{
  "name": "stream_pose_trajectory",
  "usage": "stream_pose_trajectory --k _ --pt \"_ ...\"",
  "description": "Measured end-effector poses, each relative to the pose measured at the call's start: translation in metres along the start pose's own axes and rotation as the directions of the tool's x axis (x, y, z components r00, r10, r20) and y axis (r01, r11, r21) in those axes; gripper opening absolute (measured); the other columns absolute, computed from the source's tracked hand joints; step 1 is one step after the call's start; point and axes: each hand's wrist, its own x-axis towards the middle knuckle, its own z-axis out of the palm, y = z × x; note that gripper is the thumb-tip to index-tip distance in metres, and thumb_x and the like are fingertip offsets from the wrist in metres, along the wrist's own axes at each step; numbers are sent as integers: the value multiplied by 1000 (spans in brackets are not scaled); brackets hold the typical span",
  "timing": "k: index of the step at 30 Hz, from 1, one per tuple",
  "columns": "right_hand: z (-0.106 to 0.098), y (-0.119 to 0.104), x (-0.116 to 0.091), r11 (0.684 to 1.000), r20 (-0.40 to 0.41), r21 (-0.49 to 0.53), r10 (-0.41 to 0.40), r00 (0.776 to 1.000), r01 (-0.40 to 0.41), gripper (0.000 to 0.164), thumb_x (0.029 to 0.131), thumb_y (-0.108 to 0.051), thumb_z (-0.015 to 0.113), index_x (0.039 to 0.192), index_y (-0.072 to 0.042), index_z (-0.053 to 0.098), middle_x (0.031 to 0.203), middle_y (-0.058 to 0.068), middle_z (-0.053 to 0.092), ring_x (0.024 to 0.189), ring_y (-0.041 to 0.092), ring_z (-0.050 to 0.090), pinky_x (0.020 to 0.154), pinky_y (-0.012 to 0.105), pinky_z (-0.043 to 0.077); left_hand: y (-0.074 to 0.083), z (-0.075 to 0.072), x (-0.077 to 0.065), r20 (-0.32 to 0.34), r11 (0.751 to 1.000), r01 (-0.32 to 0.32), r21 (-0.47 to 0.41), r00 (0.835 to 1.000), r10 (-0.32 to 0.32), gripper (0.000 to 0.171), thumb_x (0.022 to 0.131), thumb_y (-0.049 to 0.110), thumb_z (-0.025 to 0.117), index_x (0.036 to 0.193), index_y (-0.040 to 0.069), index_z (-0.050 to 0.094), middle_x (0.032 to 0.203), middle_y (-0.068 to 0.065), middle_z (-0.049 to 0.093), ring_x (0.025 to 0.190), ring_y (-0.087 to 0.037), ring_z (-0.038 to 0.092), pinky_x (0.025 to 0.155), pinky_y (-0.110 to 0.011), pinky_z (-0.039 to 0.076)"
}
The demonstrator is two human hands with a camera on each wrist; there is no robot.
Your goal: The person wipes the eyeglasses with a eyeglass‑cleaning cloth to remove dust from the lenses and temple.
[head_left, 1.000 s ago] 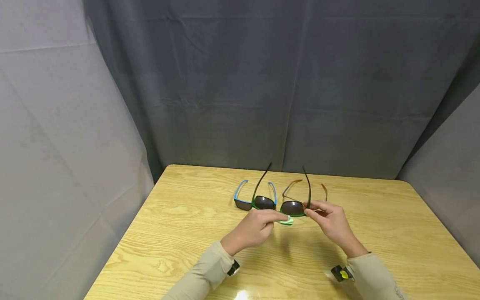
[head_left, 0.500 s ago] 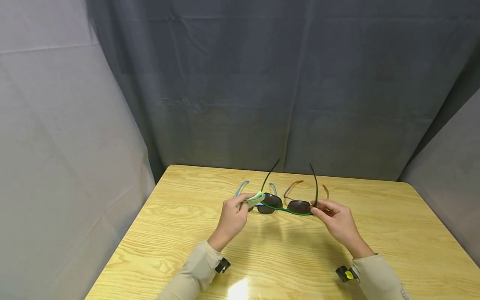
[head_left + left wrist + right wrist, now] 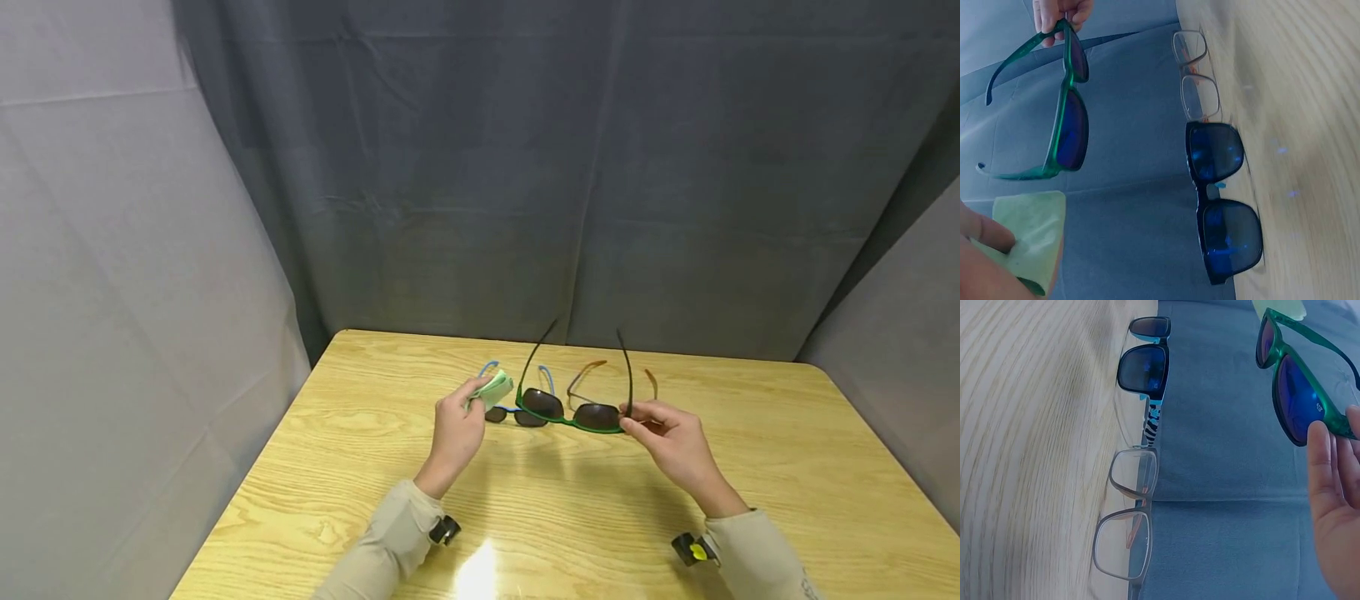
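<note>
Green-framed sunglasses (image 3: 570, 419) with dark lenses are held up over the table, arms unfolded and pointing away. My right hand (image 3: 670, 439) pinches them at the right hinge between thumb and fingers. In my left hand (image 3: 458, 429) is a folded light green cloth (image 3: 492, 390), gripped between thumb and fingers just left of the sunglasses' left hinge. The left wrist view shows a gap between the cloth (image 3: 1038, 228) and the green frame (image 3: 1061, 119). Behind the hands, blue-armed sunglasses (image 3: 531, 418) stand on the table, partly covered by the cloth and left hand.
Clear-lensed eyeglasses (image 3: 1124, 544) with orange-brown arms stand on the table beside the blue sunglasses, partly behind the green pair in the head view. The wooden table (image 3: 315, 467) runs back to a dark grey curtain (image 3: 450, 183). Pale cloth walls (image 3: 112, 292) flank it.
My left hand has moved left and up with the cloth, away from the lenses and past the left hinge. The green sunglasses have shifted slightly right, still pinched by my right hand.
</note>
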Motion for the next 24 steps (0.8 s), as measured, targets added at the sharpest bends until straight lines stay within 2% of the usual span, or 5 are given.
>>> stream_pose_trajectory --k 7,13,16,19,24 --pt "2 -9 -2 1000 75 -11 -23 997 23 17 83 7 66 99 7 69 86 12 66 75 9 62 65 19 53 2 8 -1 66 998 65 -27 996 -63 41 87 -5 42 120 6 64 116 -20 63 73 -20 63 47 -22 48" --pt "4 -11 -2 999 117 -27 -17 993 20 16 84 4 67 100 5 69 88 10 66 76 12 63 66 21 54 9 10 -1 135 997 65 -46 989 -59 36 93 1 43 125 5 61 111 -16 66 54 -13 48 48 -21 44" --pt "5 -11 -3 1000 124 -25 -2 992 5 17 85 3 66 101 6 69 88 9 66 77 12 63 67 22 54 10 9 -1 183 997 65 -48 982 -55 35 97 8 43 129 6 57 117 -17 63 62 -14 54 54 -25 48" --pt "4 -12 -3 1000 120 -29 12 993 -8 17 86 2 65 102 6 69 88 9 66 77 11 64 67 22 54 12 7 -1 229 994 70 -82 972 -49 37 100 13 40 134 4 52 127 -17 57 95 -23 62 78 -34 53" --pt "4 -13 -2 999 111 -31 26 994 -22 16 86 1 66 102 5 69 90 10 66 78 12 64 67 21 53 13 3 1 343 934 190 -303 936 -80 47 97 7 27 141 -1 40 144 -14 40 133 -27 36 108 -44 29"
